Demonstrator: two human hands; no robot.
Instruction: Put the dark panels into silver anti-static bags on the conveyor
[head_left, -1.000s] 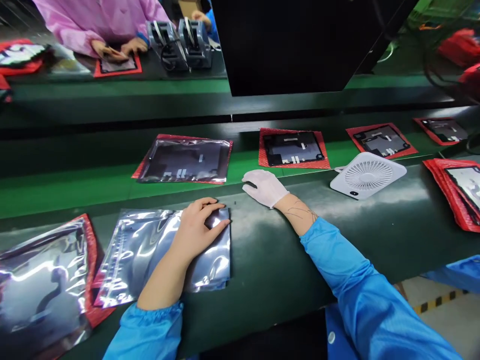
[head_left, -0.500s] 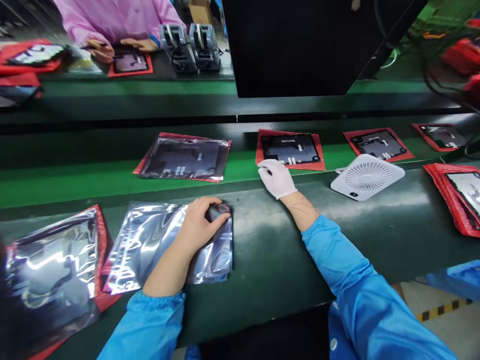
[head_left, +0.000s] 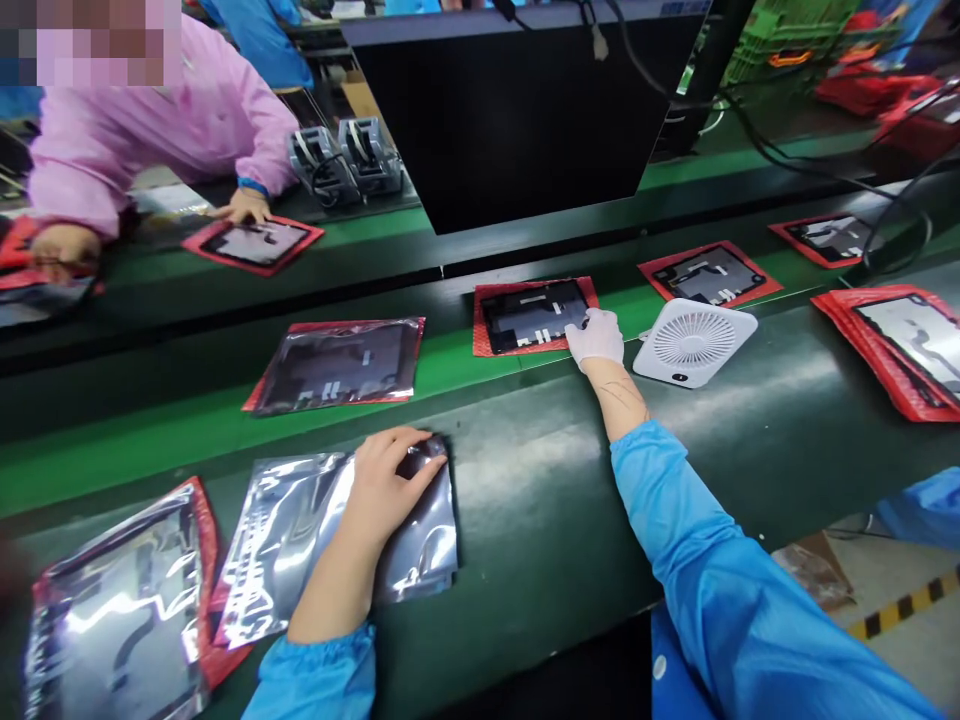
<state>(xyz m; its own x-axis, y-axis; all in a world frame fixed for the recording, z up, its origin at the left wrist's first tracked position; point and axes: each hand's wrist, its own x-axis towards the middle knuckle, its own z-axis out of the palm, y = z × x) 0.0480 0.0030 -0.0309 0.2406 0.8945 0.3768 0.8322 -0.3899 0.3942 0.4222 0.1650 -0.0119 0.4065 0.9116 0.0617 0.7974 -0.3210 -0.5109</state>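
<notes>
My bare left hand lies with fingers spread on a stack of shiny silver anti-static bags. In a white glove, my right hand curls its fingers at the near right corner of a flat black-framed tablet panel. Under that panel is a red bubble-wrap bag, on the green belt. The tips of the gloved fingers are partly hidden. Just right of this hand stands a white fan, tilted.
A bagged panel lies on the belt to the left. Another bagged panel sits near left. More panels on red bags are at right. A black monitor hangs ahead; a co-worker in pink works across.
My right hand has moved from the panel's near left corner to its near right corner. My left hand stays on the bags. The view has shifted; the co-worker's hands have moved apart.
</notes>
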